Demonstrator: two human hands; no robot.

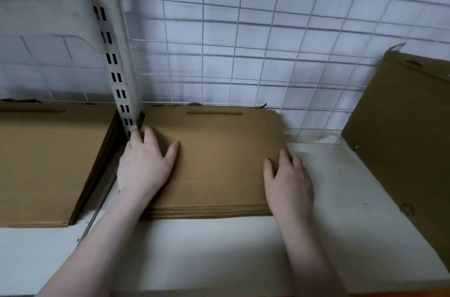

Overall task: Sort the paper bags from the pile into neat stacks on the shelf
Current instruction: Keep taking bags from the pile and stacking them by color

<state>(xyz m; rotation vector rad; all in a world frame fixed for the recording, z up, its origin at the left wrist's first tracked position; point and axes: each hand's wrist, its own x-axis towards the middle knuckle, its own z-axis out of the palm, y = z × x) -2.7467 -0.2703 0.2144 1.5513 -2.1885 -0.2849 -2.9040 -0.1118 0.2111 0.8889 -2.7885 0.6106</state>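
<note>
Bags already lie in a flat stack (pixel 214 158) on the shelf (pixel 341 199), pushed far back against the wire grid (pixel 267 41) and hard up to the slotted post (pixel 117 72) on the left. A second stack (pixel 48 162) sits left of that post, and more bags (pixel 401 126) lean tilted at the far right, apart from my stack. So I judge the job partly done: two stacks look tidy, the leaning ones probably need laying flat, and the pile itself is out of view, so I cannot say how much is left.

My left hand (pixel 143 162) rests flat on the stack's left side, fingers straight, fingertips touching the post's foot. My right hand (pixel 288 182) lies at the stack's right edge, fingers relaxed, half on the top bag and half over the bare shelf. Neither grip is closed on anything; both just press and square. The stack lies between my hands, its near edge slightly fanned.
</note>
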